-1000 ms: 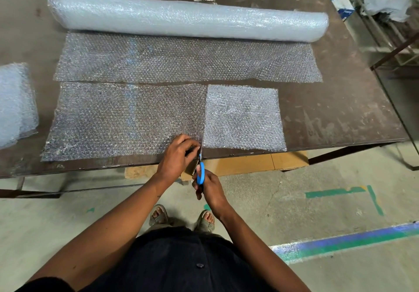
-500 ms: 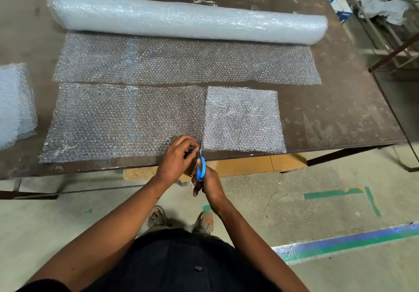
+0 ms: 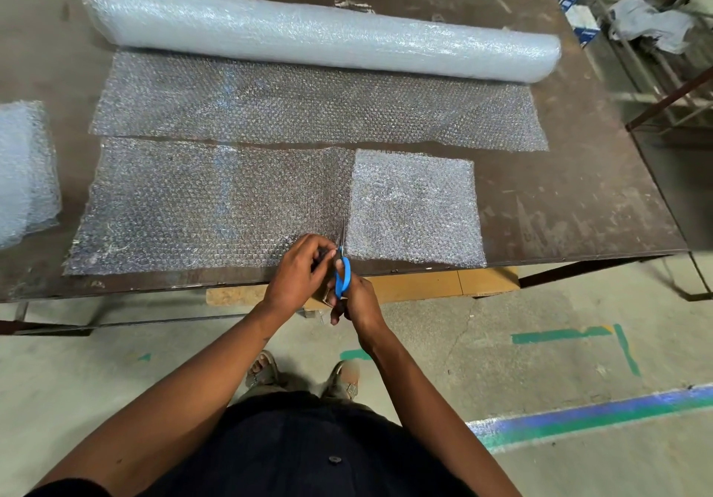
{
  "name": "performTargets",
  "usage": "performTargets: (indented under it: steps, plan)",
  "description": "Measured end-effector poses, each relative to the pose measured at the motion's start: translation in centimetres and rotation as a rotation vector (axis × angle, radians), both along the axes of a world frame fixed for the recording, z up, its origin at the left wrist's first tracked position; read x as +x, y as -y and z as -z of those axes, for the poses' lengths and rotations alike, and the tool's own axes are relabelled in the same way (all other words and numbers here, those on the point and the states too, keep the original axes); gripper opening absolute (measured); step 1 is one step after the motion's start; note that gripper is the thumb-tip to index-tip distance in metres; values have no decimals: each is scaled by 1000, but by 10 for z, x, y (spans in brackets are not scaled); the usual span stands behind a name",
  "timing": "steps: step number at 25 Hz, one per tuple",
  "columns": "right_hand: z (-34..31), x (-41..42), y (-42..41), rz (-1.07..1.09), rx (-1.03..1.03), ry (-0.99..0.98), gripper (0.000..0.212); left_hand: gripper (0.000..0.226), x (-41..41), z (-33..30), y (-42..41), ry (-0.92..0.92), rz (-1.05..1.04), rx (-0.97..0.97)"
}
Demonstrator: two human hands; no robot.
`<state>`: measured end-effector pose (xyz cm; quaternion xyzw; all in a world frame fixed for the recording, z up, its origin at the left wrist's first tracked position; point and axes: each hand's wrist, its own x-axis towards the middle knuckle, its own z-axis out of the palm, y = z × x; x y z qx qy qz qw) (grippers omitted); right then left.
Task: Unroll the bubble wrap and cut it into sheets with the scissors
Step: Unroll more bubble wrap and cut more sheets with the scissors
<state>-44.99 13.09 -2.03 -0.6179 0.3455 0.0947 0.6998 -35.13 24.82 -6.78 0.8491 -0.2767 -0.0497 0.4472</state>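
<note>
Blue-handled scissors, gripped in the right hand, bite into the strip at the worktop edge while left-hand fingers pinch it; slack film could drift the cut crooked toward the sheet.

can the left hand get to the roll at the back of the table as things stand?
Probably yes, but not at once. The left hand is gripping the near edge of the bubble wrap strip beside the scissors. The roll lies at the far side; only flat wrap lies between.
</note>
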Motion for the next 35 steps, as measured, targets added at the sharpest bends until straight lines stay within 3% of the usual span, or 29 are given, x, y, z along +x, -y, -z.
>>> performTargets:
  steps: [19,27,35]
  plan:
    - [-17,32,10,22,-15,-123,55,12,-1,-4,1,-52,-48,2]
    - [-16,38,17,40,17,-40,44,11,0,-4,1,-60,-59,-13]
    - [-17,53,17,23,-15,-108,52,12,-1,-6,0,-57,-84,-6]
